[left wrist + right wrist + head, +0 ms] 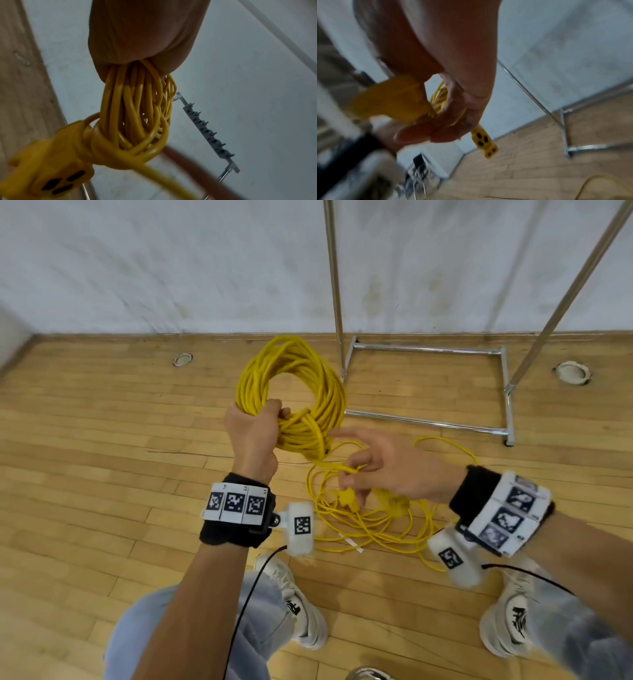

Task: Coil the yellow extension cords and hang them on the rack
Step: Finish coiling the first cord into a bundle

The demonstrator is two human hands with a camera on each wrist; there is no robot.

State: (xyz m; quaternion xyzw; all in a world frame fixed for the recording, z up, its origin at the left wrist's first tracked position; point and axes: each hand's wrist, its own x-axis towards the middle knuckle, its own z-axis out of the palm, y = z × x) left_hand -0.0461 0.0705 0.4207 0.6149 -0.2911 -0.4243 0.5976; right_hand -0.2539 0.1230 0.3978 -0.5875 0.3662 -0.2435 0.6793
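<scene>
A thick coil of yellow extension cord (291,385) is held up in front of me, my left hand (253,429) gripping its lower left side. In the left wrist view the fingers (145,33) close round the bundle (137,108), which has a few turns of cord wrapped across it. My right hand (373,470) is just right of the coil and pinches the cord's free end; the yellow socket (349,498) hangs below its fingers (436,129), also showing as the socket (485,141). A second yellow cord (376,529) lies loose on the floor. The metal rack (428,350) stands behind.
The rack's uprights (334,285) rise against a grey wall, and its hook bar (205,129) shows in the left wrist view. Two round floor fittings (182,359) (572,372) sit in the wooden floor. My shoes (301,611) stand beside the loose cord.
</scene>
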